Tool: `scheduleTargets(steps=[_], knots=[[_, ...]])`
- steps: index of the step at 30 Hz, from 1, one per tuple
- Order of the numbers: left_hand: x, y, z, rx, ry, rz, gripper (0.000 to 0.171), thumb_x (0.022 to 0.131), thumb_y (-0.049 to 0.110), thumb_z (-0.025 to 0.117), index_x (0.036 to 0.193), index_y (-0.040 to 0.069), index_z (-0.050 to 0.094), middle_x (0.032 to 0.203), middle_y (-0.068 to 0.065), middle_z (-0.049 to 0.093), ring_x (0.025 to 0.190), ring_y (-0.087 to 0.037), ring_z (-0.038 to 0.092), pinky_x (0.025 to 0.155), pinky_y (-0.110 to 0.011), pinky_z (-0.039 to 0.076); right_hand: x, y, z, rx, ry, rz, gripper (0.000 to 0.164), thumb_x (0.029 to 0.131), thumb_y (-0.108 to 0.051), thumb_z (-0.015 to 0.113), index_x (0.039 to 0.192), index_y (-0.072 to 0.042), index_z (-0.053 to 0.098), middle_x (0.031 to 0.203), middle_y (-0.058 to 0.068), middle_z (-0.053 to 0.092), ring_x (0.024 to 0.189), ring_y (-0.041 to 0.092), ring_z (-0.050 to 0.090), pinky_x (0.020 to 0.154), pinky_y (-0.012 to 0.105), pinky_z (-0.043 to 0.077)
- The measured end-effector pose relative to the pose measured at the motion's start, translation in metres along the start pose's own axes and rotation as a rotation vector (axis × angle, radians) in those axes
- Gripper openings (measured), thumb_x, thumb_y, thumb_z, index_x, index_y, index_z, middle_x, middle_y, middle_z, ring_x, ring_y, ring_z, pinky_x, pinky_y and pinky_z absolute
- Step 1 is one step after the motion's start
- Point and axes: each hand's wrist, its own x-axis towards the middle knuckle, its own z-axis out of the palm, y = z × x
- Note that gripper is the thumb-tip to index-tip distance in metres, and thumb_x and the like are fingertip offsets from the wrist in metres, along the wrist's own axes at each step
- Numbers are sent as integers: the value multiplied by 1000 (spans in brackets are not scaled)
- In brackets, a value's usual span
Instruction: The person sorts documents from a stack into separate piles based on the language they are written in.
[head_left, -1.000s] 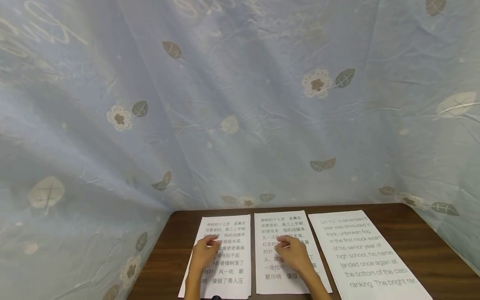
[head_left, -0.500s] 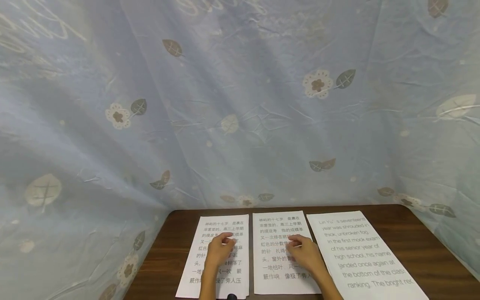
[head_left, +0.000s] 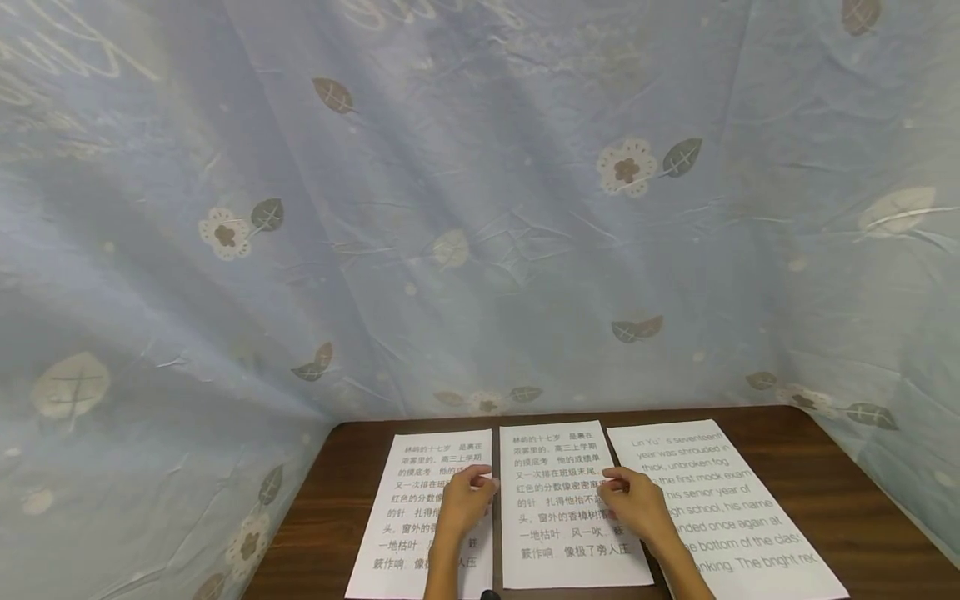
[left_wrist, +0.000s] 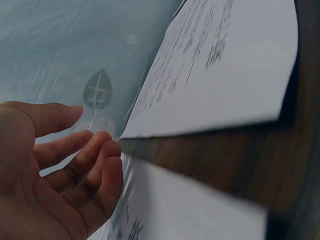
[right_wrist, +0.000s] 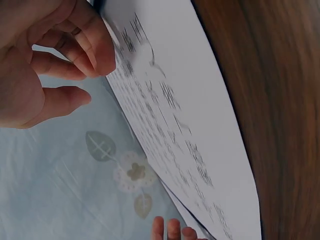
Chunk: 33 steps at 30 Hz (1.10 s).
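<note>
My left hand [head_left: 467, 504] is over the right part of the left printed sheet [head_left: 412, 525], near the gap beside the middle sheet [head_left: 555, 533]. In the left wrist view this hand [left_wrist: 65, 185] has loosely bent fingers, thumb apart, nothing held. My right hand [head_left: 637, 508] hovers over the right edge of the middle sheet and partly covers the English-printed sheet [head_left: 742, 517]. The right wrist view shows that hand [right_wrist: 55, 65] with relaxed, curved fingers and a gap before the thumb. Left-hand fingertips [right_wrist: 173, 229] appear at the bottom there.
All the sheets lie side by side on a dark wooden table [head_left: 832, 483]. Left and middle ones carry Chinese text. A pale blue curtain [head_left: 525, 250] with leaves and flowers hangs behind the table. A small dark round object [head_left: 490, 595] shows at the bottom edge.
Both hands have shifted to the right across the pages, the left toward the middle sheet and the right toward the English one. The sheets keep their arrangement while the head view shifts slightly.
</note>
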Motion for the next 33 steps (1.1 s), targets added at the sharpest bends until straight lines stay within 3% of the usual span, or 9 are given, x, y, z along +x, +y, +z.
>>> scheduleTargets(steps=[8, 16, 21, 27, 33], knots=[[-2, 7, 15, 6, -33, 12, 44, 100, 23, 72, 136, -2, 69, 103, -8, 72, 80, -18, 72, 64, -27, 59, 1, 11, -18, -27, 20, 30, 41, 96, -13, 70, 132, 7, 69, 107, 14, 75, 79, 15, 73, 61, 25, 61], [-1, 11, 17, 112, 13, 4, 43, 98, 22, 73, 133, -1, 71, 106, -10, 74, 84, -15, 66, 69, -29, 57, 4, 14, -24, -47, 23, 24, 43, 95, -13, 71, 131, 10, 68, 103, 15, 76, 74, 16, 74, 62, 28, 62], [1, 8, 17, 143, 22, 16, 41, 98, 21, 73, 131, -3, 71, 100, -8, 73, 79, -14, 65, 66, -27, 55, 7, 15, -25, -102, 20, 3, 43, 94, -14, 71, 131, 10, 69, 102, 13, 77, 72, 15, 73, 60, 27, 61], [1, 3, 19, 191, 41, 41, 40, 97, 19, 73, 129, -6, 71, 84, -2, 67, 65, -12, 59, 54, -23, 47, 9, 19, -25, -149, 13, -6, 41, 93, -13, 73, 127, 10, 70, 99, 13, 77, 66, 14, 72, 58, 27, 60], [1, 2, 25, 255, 55, 34, 37, 97, 18, 74, 126, -6, 73, 76, 0, 62, 62, -13, 56, 51, -24, 44, 10, 16, -23, -237, 16, -21, 40, 92, -16, 74, 122, 10, 73, 85, 6, 72, 66, 15, 61, 56, 27, 48]])
